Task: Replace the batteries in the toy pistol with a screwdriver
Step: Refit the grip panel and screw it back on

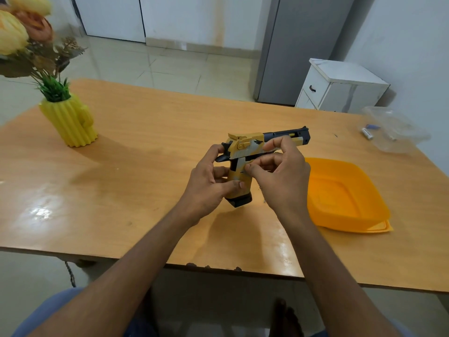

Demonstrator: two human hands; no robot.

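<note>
The yellow, grey and dark blue toy pistol (252, 142) is held above the middle of the wooden table (145, 147), barrel pointing right. My left hand (209, 188) grips its handle from the left, fingers curled round it. My right hand (283, 171) is at the pistol's side, with curled fingertips touching the body near the trigger and the top of the handle. Two loose batteries (367, 133) lie far right by a clear plastic bag (398, 130). No screwdriver is visible.
An orange plastic tray (345, 198) sits right of my hands. A yellow ribbed vase (70, 122) with artificial flowers stands at the table's left. A white cabinet (340, 88) is beyond the far edge. The near table edge runs just below my forearms.
</note>
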